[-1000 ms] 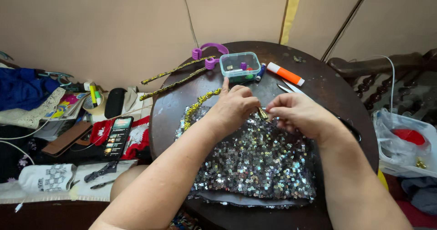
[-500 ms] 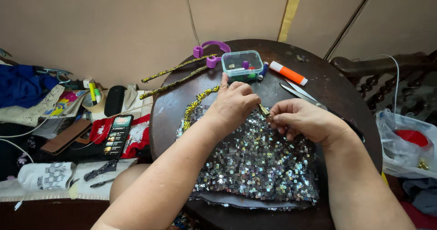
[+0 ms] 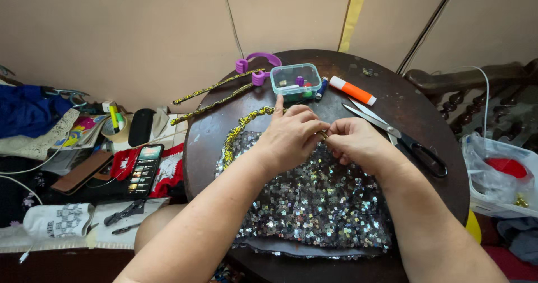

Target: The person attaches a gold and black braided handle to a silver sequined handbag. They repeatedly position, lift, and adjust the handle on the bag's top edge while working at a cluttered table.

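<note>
A piece of silver sequinned fabric (image 3: 314, 210) lies spread on a round dark wooden table (image 3: 414, 109). A yellow and black braided trim (image 3: 238, 133) runs along its upper left edge. My left hand (image 3: 291, 134) and my right hand (image 3: 356, 143) meet over the fabric's top edge, fingertips pinched together on the trim there. The left index finger points up toward a small clear plastic box (image 3: 295, 80). Whether a needle is between the fingers is hidden.
Scissors (image 3: 400, 137) lie right of my hands. An orange and white tube (image 3: 352, 90), a blue spool (image 3: 320, 88), purple plastic holder (image 3: 258, 64) and loose trim strips (image 3: 216, 95) sit at the table's back. Left, a phone (image 3: 144, 168), pliers (image 3: 126, 211) and cloth clutter. A plastic bag (image 3: 501, 176) at right.
Both hands have stayed pinched together at the fabric's top edge, with small finger shifts. The view has shifted slightly, showing more of the scissors.
</note>
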